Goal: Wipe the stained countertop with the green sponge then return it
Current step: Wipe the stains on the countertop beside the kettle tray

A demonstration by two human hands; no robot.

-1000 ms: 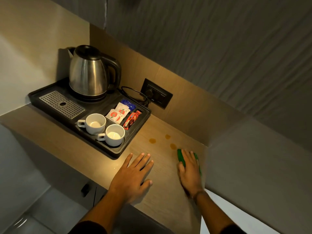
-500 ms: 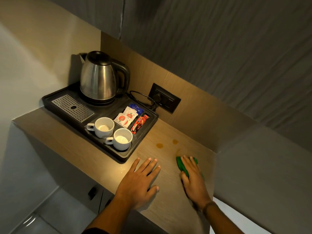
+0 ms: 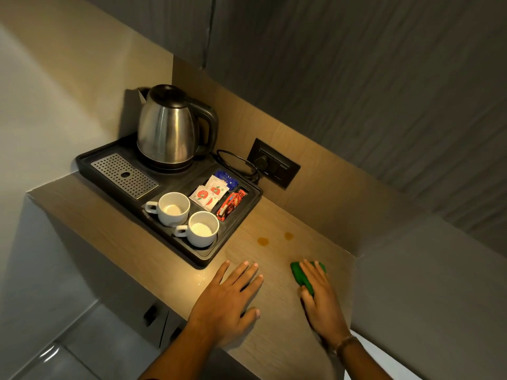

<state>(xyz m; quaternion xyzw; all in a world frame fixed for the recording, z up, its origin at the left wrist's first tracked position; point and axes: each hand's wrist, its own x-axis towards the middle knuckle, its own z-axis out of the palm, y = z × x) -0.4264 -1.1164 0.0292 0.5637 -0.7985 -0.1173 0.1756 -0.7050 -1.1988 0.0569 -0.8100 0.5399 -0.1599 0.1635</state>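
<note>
The green sponge (image 3: 301, 275) lies flat on the light wooden countertop (image 3: 277, 319), pressed down under my right hand (image 3: 321, 294), whose fingers cover most of it. Two brown stains show beyond the sponge: one (image 3: 263, 241) to the left and a smaller one (image 3: 288, 236) nearer the back wall. My left hand (image 3: 229, 300) rests palm down on the counter with its fingers spread, holding nothing, to the left of the sponge.
A black tray (image 3: 200, 256) at the left holds a steel kettle (image 3: 167, 127), two white cups (image 3: 174, 208) (image 3: 201, 229), sachets (image 3: 211, 193) and a metal drip grid (image 3: 124, 175). A wall socket (image 3: 274, 167) with a cord sits behind. A grey wall bounds the counter's right side.
My right hand has pulled the sponge back toward me, away from the stains. The third stain nearest the sponge is gone. The left hand stays put.
</note>
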